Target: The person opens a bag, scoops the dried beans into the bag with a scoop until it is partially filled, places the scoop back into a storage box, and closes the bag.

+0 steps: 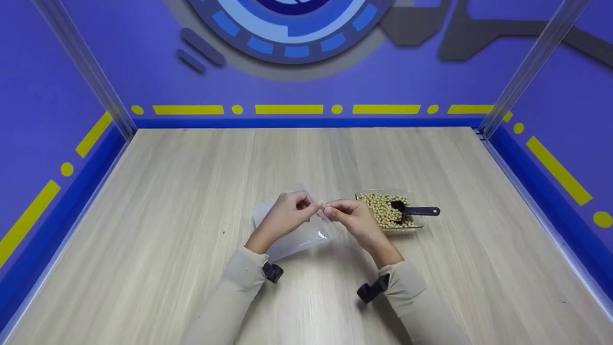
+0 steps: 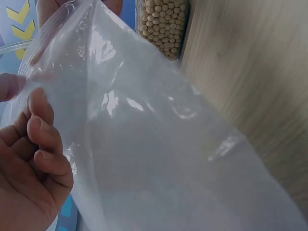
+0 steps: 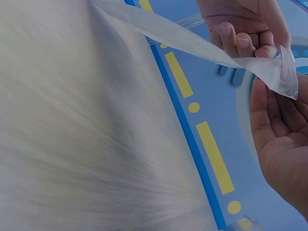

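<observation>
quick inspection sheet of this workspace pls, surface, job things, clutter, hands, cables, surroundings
surface: light wood-grain tabletop
zip-top bag: translucent plastic, held by its top edge
container: clear, rectangular, holding pale round beans, at the right hand's side
scoop: black, resting in the beans, handle out past the rim to the right
clutter: a tiny dark speck left of the bag
left hand: pinches the bag's edge
right hand: pinches the edge close beside it
cables: nothing seen
surroundings: blue-purple wall panels with yellow marks, metal corner posts
</observation>
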The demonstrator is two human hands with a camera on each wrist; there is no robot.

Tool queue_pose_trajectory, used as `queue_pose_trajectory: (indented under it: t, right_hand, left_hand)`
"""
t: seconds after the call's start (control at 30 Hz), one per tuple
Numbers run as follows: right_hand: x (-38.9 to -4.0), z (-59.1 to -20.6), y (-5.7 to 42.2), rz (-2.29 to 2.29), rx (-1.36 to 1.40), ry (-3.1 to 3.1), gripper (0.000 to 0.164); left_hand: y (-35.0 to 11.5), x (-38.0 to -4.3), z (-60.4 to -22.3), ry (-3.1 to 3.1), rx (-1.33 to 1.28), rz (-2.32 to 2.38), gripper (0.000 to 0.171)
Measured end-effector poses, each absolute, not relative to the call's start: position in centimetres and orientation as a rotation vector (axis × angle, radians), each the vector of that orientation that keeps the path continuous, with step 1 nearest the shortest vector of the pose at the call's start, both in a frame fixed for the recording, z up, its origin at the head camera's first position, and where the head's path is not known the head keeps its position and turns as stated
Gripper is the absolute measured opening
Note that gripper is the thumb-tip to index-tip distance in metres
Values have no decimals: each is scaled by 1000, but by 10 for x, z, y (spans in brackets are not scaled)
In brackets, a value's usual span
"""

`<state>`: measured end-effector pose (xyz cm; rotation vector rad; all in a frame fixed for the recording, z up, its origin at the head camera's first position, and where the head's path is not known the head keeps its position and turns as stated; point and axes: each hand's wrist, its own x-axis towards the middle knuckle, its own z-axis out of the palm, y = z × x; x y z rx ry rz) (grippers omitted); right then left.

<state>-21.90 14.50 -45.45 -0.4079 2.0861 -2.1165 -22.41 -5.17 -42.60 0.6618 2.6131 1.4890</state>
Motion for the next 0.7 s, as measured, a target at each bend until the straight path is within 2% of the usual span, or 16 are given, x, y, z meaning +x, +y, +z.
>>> queue_pose_trajectory:
  t: [0.37,0.7]
  right_hand:
    - [-216,-458,139,-2050,-456,2184,29]
    - [-216,-462,135,-2075,-480,2332,20]
  left_hand:
    - [-49,-223,-431,2550,657,1607,25]
    - [-47,-224,-434,2523,667,1584,29]
